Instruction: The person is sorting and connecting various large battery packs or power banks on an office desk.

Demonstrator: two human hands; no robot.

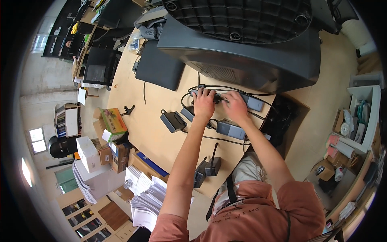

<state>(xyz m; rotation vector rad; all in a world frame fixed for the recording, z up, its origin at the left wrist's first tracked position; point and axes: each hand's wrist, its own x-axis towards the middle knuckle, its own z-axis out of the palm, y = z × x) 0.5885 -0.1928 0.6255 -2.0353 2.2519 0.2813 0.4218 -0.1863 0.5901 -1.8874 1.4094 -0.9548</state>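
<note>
**Both hands over a tangle of black cords**

At the left, a stack of paper (147,201) fans out in thin, uneven white layers, and a printed carton (115,122) shows glossy green and yellow faces. Next comes the table (145,127), its top smooth, pale and wood-coloured. On it lies a flat slab (159,66), matte black with straight edges. Nearer the middle sits an adapter (173,122), a squarish block of black plastic, with a slim dark box (188,113) just beside it. Thin, rubbery-looking cord (219,139) bends in loose curves around the hands. Toward the near edge stands a black box (213,166) with a thin stem. Two grey blocks with rounded corners follow: the lower block (230,130) has a darker glossy end, the upper block (254,103) is smoother. Behind them looms a dark plastic casing (250,56), slatted below, under a ribbed, grid-like base (242,20).

The left hand (203,103) lies palm down, fingers slightly spread over a dark piece (217,97) that shows between the two hands; whether it grips cannot be told. The right hand (235,105) angles inward, fingers bent toward that piece and the cord, blurred; whether it pinches anything cannot be told.
</note>
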